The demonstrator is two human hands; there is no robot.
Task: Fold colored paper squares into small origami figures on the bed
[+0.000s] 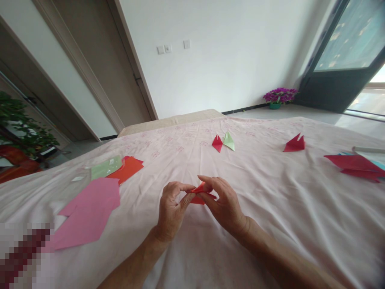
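Just above the cloth, at the middle of the head view, a small folded piece of orange-red paper [197,199] is pinched between both hands. My left hand [173,206] grips its left end with thumb and forefinger. On its right side, my right hand [224,200] pinches the paper between thumb and fingers, one finger stretched over the top. Part of the paper is hidden by the fingertips. Beyond the hands stand a red folded paper shape [217,143] and a pale green one [229,141], close together. Another red folded shape [295,143] lies farther right.
Pink paper sheets [93,208], orange paper [128,168] and a green packet [105,166] lie at left. A larger red folded paper [355,165] rests at the right edge. The pale cloth [264,241] is wrinkled. Purple flowers [280,96] stand by the wall.
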